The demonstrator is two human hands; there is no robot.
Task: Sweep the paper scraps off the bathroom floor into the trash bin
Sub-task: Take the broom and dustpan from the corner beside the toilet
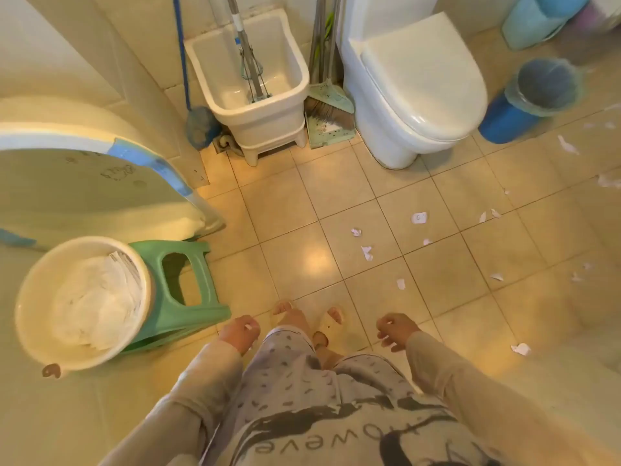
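Head view: left hand (239,332), right hand (396,331) loosely curled, empty. Sweeping not begun; next, fetch broom (327,112) just beside toilet (420,79); paper scraps (366,252) before it.

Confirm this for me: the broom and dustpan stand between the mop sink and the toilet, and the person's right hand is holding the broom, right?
Not quite. The head view shows the broom and dustpan between the mop sink and the toilet, but the right hand holds nothing; it hangs low, far from the broom.
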